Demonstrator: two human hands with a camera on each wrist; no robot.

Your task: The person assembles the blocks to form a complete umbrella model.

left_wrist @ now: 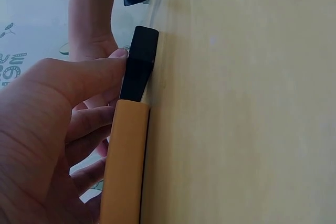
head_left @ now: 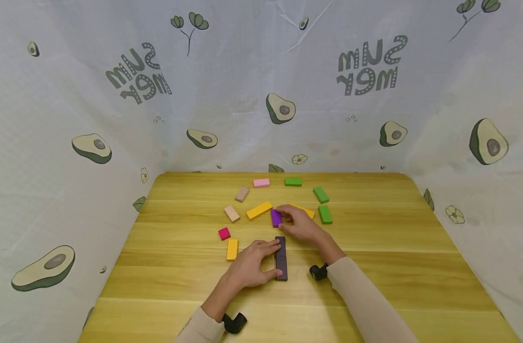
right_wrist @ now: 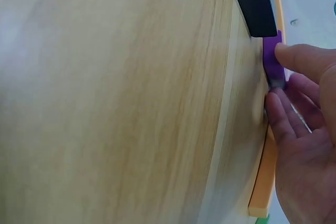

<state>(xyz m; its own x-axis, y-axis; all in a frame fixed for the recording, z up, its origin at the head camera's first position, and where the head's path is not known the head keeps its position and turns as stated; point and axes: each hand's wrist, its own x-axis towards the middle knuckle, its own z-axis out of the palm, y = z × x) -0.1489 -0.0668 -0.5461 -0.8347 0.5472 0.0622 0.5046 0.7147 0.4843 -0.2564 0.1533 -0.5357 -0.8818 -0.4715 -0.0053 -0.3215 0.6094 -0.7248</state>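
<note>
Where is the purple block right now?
In the head view, the purple block lies just left of the right hand pinching it, beyond the dark blocks.

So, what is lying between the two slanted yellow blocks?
The purple block, touched by the right hand, lies there; the head view shows it.

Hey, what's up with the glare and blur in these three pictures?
Head view: light is fairly even, with the tabletop palest toward the bottom middle; right wrist view: a whitish glare patch sits at the tabletop's left edge, and the purple block's lower end looks smeared; left wrist view: the tabletop looks washed out, with its grain soft.
</note>
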